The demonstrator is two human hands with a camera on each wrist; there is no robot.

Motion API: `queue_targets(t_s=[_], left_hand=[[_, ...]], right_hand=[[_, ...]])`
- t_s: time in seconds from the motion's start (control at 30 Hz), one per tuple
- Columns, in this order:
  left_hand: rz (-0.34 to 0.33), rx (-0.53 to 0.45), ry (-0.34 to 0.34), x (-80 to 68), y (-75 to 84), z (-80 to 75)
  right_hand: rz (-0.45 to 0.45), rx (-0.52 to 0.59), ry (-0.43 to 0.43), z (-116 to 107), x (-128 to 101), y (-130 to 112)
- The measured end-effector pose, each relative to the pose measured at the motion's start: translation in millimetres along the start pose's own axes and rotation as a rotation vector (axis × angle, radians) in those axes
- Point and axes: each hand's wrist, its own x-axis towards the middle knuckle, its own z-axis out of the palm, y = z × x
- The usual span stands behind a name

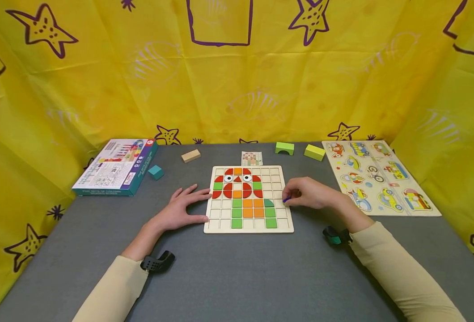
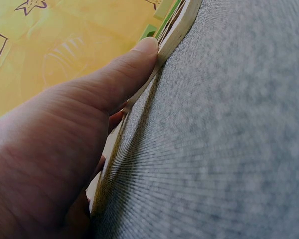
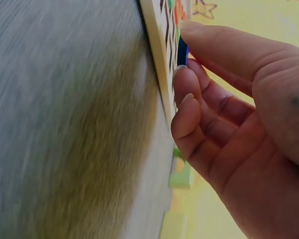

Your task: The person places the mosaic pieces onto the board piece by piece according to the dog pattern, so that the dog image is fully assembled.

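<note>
A wooden grid board [image 1: 220, 226] lies on the table, with red, orange, green and white tiles set in its squares as an owl-like figure, two round eyes near the top. My left hand [image 1: 176, 210] rests at the board's left side, fingers spread, thumb tip and fingertips at its edge. Over the board's right edge, my right hand [image 1: 313, 193] pinches a small dark blue tile [image 3: 183, 52] between thumb and fingertips. Most of that tile is hidden by the fingers. A dark green quarter-round tile [image 1: 268, 203] sits in a square left of this hand.
Behind the board lies a small pattern card [image 1: 251, 158]. A game box [image 1: 116, 167], teal cube [image 1: 155, 172] and wooden block [image 1: 191, 155] are at left. A green arch block [image 1: 285, 148], yellow-green block [image 1: 315, 152] and vehicle puzzle board [image 1: 382, 179] stand at right, before a yellow curtain [image 1: 237, 89].
</note>
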Motion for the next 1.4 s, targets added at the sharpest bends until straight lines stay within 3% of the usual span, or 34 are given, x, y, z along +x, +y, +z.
queue_targets(t_s=[0.33,1.4], left_hand=[[0.000,0.016,0.002,-0.3,-2.6,0.7],[-0.009,0.003,-0.009,-0.3,-1.5,-0.8]], right_hand=[[0.010,-0.005,-0.070,10.6,16.8,-13.0],[0.039,-0.049,-0.083,11.5,19.0,-20.2]])
